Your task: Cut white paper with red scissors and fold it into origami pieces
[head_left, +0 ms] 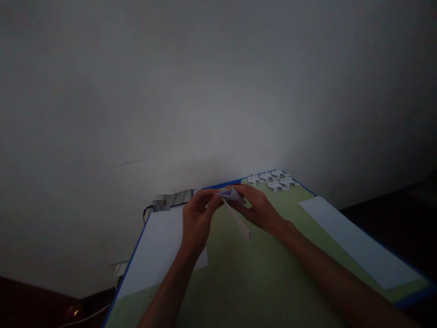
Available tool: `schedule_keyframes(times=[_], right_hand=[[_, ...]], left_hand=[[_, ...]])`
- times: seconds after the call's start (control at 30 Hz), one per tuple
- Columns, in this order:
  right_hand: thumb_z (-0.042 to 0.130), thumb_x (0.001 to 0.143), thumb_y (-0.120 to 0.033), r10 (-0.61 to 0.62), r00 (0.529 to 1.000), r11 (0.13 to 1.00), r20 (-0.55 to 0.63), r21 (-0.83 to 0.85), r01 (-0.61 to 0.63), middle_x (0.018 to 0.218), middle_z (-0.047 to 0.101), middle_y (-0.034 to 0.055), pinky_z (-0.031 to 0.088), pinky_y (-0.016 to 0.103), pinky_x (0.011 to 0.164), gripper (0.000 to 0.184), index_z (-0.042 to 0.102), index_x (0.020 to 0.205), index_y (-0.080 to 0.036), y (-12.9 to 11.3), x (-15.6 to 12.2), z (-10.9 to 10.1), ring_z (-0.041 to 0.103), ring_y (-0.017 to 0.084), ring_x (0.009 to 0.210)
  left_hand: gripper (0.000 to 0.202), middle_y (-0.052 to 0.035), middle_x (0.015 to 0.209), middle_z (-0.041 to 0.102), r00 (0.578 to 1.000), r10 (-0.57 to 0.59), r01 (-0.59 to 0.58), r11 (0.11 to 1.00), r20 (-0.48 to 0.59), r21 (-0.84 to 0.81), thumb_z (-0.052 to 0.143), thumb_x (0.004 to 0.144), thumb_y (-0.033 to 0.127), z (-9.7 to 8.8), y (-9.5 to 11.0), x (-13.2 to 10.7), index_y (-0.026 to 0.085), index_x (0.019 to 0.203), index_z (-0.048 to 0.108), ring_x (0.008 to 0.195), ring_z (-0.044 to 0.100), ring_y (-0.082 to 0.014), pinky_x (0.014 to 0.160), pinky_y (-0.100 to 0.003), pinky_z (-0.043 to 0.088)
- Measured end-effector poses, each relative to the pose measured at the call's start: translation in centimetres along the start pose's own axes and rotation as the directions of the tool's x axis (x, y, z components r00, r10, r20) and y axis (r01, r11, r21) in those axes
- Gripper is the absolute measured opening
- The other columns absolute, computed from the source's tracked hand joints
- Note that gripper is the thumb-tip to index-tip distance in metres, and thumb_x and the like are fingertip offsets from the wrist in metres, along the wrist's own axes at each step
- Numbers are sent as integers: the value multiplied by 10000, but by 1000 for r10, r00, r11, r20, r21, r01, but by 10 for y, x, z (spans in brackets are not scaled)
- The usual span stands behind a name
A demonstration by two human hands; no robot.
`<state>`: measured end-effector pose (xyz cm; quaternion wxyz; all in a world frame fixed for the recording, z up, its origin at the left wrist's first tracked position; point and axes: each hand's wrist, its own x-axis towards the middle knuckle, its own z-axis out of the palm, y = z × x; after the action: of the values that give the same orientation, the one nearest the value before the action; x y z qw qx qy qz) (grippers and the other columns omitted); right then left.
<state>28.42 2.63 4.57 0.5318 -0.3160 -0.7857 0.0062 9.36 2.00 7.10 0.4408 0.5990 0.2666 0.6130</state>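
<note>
- The folded paper [239, 222] is white with a faint violet cast. It is a narrow, creased piece with a broader folded head at the top and a slim tail running down towards 5 o'clock.
- It is held in the air just above the far middle of the table, between the two hands and clear of the surface.
- The left hand [196, 218] comes up from 6 o'clock with the wrist bent back. Its thumb and fingertips are pinched together on the head of the paper from the 9 o'clock side.
- The right hand [257, 207] reaches in from 4 o'clock with the back of the hand up. Its fingers are closed over the same head from the 3 o'clock side, so the fingertips of the two hands nearly meet.
- The table [259, 278] has a pale green top with a blue edge [131, 259].
- A white sheet [157, 248] lies at 9 o'clock of the hands, partly under the left forearm, and a long white strip [355, 239] lies at 3 o'clock.
- A heap of small folded shapes [275, 179] sits at the far corner, at 1 o'clock.
- A dark flat device [179, 197] lies at 11 o'clock against the wall, with a cable [146, 212] dropping off the table's corner.
- The room is dim, and a plain pale wall [205, 91] fills the upper view.
</note>
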Motion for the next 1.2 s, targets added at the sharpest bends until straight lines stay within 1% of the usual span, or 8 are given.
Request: schedule_keyframes(times=[0.13,0.3,0.5,0.63,0.77,0.9,1.07,1.2], right_hand=[[632,1013,-301,-24,1000,999,10,-22,25,1210,738,119,582,451,932,386,563,1389,-255,1,0,-2,709,270,1082],[614,1003,-220,-48,998,999,36,-2,48,1328,698,135,570,473,985,552,452,1528,-271,-2,-1,-6,687,279,1176],[578,985,-139,-88,995,996,43,28,87,1352,687,123,595,442,960,740,282,1639,-316,-6,-2,-5,689,261,1163],[539,1007,-133,-121,990,992,68,24,120,1304,695,112,597,423,951,708,290,1639,-332,-9,0,-6,680,248,1161],[554,995,-154,-144,985,990,94,12,144,1305,681,134,587,442,979,717,285,1646,-288,-13,2,-6,664,264,1184],[603,997,-271,-134,982,991,131,-3,135,1388,636,149,583,468,1003,708,307,1640,-271,-15,0,-3,650,278,1208],[555,1039,-231,-161,987,986,17,-49,162,1308,681,128,597,440,976,595,384,1604,-311,-16,-1,4,669,248,1164],[585,1019,-172,-191,980,980,-58,-70,187,1222,717,107,604,423,955,625,399,1595,-324,-16,1,9,683,236,1116]], left_hand=[[206,-26,929,777,995,-72,64,991,-67,-114,864,801,331,0,-1,3,210,926,754,886,738,-188,826,-370,651],[273,-18,926,752,983,-128,96,969,-133,-226,924,709,362,3,3,7,219,873,760,857,713,-170,674,-242,613],[306,-5,906,733,965,-210,152,936,-157,-318,932,653,245,-3,-1,9,227,907,762,776,674,-144,626,-220,567],[322,-6,918,738,960,-223,155,926,-168,-343,918,631,197,-4,-2,9,223,905,751,767,670,-140,599,-204,530],[327,-28,975,747,951,-235,161,932,-203,-326,892,637,175,-4,-4,9,200,924,737,802,680,-150,649,-222,539],[354,-31,912,745,938,-253,175,936,-236,-307,878,625,169,-5,-8,9,189,945,729,714,660,-145,621,-238,530],[350,-61,1015,750,932,-259,178,935,-252,-306,871,630,170,-7,-10,8,191,950,733,877,700,-197,687,-263,555],[397,-58,1026,763,930,-285,208,929,-232,-308,869,620,160,-5,-7,6,198,1000,760,836,696,-177,705,-264,547]])
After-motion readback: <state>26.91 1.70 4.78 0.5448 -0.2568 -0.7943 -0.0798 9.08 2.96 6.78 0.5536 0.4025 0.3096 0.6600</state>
